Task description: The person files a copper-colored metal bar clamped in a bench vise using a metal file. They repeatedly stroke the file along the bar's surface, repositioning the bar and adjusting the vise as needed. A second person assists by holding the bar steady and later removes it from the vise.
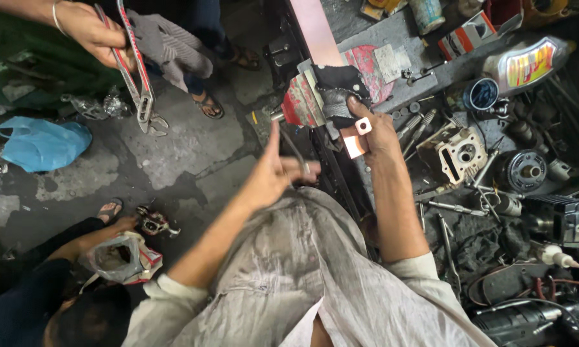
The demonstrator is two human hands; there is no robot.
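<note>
Head view: right hand [374, 132] pinches a shiny copper plate [355, 140]; left hand [273, 172] grips a vise handle [294, 151]

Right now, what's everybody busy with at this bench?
The person's right hand presses a small copper plate against the red bench vise, while the left hand grips the vise handle. Another person's hand holds up a large red wrench. A third person crouches below with a plastic bag.

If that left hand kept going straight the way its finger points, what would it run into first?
Most likely the red bench vise. The left hand points up-frame toward the vise's handle end, though depth is hard to judge. The right hand rests beside the vise, holding a small copper plate.
</note>
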